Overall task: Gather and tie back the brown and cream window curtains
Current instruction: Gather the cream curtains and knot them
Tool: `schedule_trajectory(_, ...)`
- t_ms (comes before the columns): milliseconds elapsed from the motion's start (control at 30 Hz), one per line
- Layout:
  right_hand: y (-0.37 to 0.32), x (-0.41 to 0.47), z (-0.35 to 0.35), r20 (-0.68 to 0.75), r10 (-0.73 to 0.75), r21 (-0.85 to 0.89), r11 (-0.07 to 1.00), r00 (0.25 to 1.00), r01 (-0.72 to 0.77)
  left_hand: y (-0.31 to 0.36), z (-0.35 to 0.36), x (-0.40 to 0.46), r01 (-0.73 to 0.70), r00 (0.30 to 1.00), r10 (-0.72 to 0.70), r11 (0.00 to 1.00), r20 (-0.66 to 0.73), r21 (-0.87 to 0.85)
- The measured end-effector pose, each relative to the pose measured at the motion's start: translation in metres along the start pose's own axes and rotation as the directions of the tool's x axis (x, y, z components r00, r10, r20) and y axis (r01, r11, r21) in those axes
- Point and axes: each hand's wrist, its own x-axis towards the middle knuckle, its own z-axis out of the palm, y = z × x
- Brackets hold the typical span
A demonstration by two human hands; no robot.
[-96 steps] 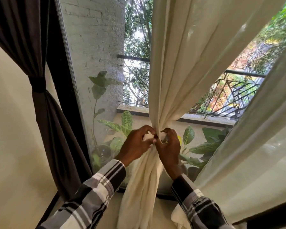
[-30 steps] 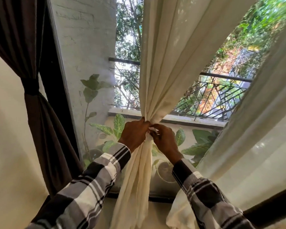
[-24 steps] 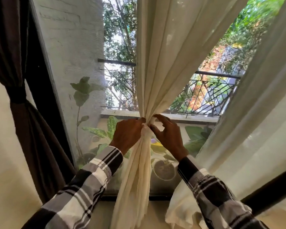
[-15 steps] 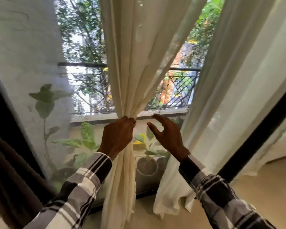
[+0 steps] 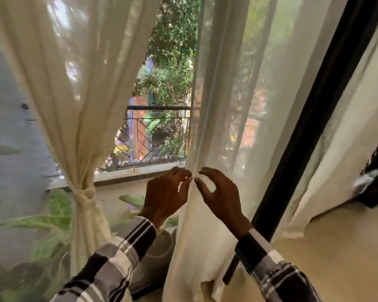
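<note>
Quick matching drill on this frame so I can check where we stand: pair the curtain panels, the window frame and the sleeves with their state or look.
Things:
1. Left cream fabric curtain panel
2. Right sheer cream curtain panel
3. Black window frame post
4. Checked shirt sleeves

States:
A. Hanging loose, its edge between the left hand and right hand
B. Black and white pattern
C. Cinched with a knotted tie
D. Dark, to the right of both hands

Pairs: 1-C, 2-A, 3-D, 4-B

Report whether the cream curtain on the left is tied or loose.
Tied: the left cream curtain is cinched by a knotted band.
</note>
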Motion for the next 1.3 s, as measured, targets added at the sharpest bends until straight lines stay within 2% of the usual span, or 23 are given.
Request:
schedule_trajectory(100, 0.036, 0.014, -0.020, -0.028, 0.040, 0.016, 0.999, 0.999, -0.039, 0.032, 0.025, 0.015, 0.060, 0.998, -0.060, 0.998, -0.031, -0.003)
schedule_trajectory(267, 0.068, 0.031, -0.030, -0.028, 0.099, 0.076, 0.992, 0.995, -0.096, 0.047, 0.045, 0.014, 0.169, 0.985, -0.168, 0.985, -0.029, 0.039)
schedule_trajectory(333, 0.069, 0.038, -0.025, -0.017, 0.132, 0.121, 0.984, 0.991, -0.129, 0.041, 0.045, 0.019, 0.219, 0.976, -0.217, 0.974, -0.033, 0.051)
schedule_trajectory(467, 0.067, 0.056, -0.008, -0.007, 0.141, 0.181, 0.974, 0.990, -0.137, 0.017, 0.049, 0.045, 0.406, 0.913, -0.407, 0.914, -0.027, -0.024)
schedule_trajectory(633, 0.052, 0.081, 0.015, -0.003, 0.251, 0.244, 0.939, 0.968, -0.243, -0.026, 0.069, 0.090, 0.453, 0.891, -0.452, 0.891, 0.042, -0.034)
schedule_trajectory(733, 0.051, 0.105, 0.031, -0.025, 0.281, 0.231, 0.935, 0.959, -0.268, -0.051, 0.089, 0.140, 0.520, 0.852, -0.492, 0.833, 0.178, -0.189)
schedule_trajectory(767, 0.055, 0.147, 0.072, -0.006, 0.275, 0.201, 0.942, 0.961, -0.268, -0.093, 0.113, 0.179, 0.567, 0.824, -0.524, 0.759, 0.217, -0.319)
schedule_trajectory(833, 0.059, 0.162, 0.072, -0.035, 0.308, 0.204, 0.933, 0.951, -0.295, -0.088, 0.121, 0.201, 0.579, 0.814, -0.488, 0.648, 0.314, -0.494)
schedule_trajectory(933, 0.071, 0.171, 0.086, -0.057, 0.365, 0.192, 0.917, 0.929, -0.349, -0.099, 0.152, 0.221, 0.583, 0.812, -0.443, 0.579, 0.380, -0.570)
schedule_trajectory(1033, 0.075, 0.165, 0.078, -0.088, 0.402, 0.241, 0.896, 0.911, -0.372, -0.101, 0.156, 0.216, 0.534, 0.845, -0.371, 0.568, 0.385, -0.626)
schedule_trajectory(1133, 0.083, 0.163, 0.082, -0.100, 0.402, 0.231, 0.899, 0.910, -0.372, -0.100, 0.157, 0.207, 0.473, 0.881, -0.357, 0.626, 0.312, -0.620)
schedule_trajectory(1300, 0.100, 0.164, 0.088, -0.129, 0.404, 0.265, 0.894, 0.906, -0.361, -0.102, 0.165, 0.184, 0.394, 0.900, -0.436, 0.823, -0.010, -0.409)
